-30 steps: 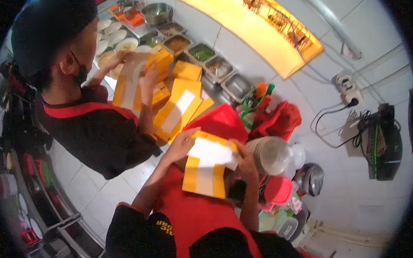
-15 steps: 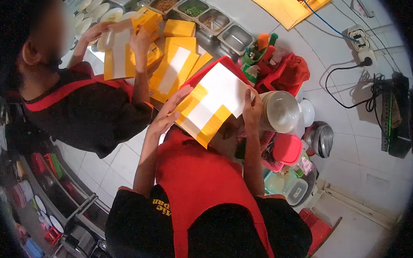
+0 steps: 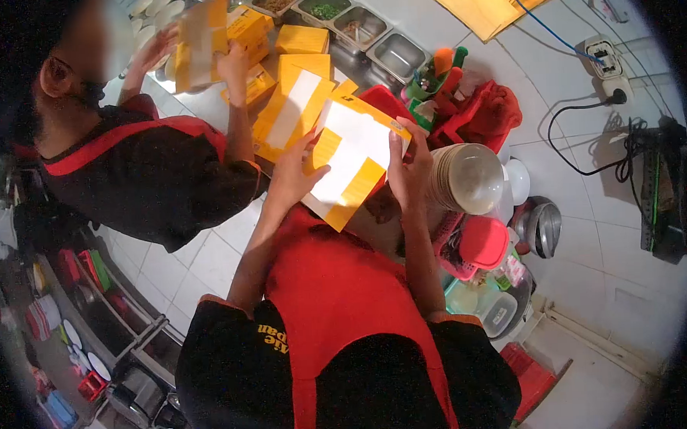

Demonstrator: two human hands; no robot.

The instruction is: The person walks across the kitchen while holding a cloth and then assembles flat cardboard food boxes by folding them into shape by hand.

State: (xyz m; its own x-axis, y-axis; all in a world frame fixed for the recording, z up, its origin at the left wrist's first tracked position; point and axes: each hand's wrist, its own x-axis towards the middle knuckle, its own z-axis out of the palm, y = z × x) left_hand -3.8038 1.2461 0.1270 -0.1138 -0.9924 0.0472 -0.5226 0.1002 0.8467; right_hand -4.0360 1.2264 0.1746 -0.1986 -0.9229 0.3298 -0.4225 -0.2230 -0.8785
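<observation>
A partly folded yellow-and-white cardboard box (image 3: 352,149) is between my two hands, its white inside facing up and its far yellow flap raised. My left hand (image 3: 297,170) grips its left edge, thumb over the near side. My right hand (image 3: 410,169) holds the right edge, thumb inside and fingers outside. Beyond my left hand lie flat yellow box blanks (image 3: 289,113) on the counter. A folded yellow box (image 3: 303,40) stands behind them.
At the left, a co-worker (image 3: 150,169) handles another yellow box blank (image 3: 198,48). Metal food trays (image 3: 399,56) line the wall. To the right are stacked bowls (image 3: 468,180), a red basket (image 3: 481,124) and a pink-lidded container (image 3: 484,243).
The flat blank in my hands has its far flap and sides bent up. My left hand has moved inward and closed on its edge. The co-worker's blank has been lifted and tilted.
</observation>
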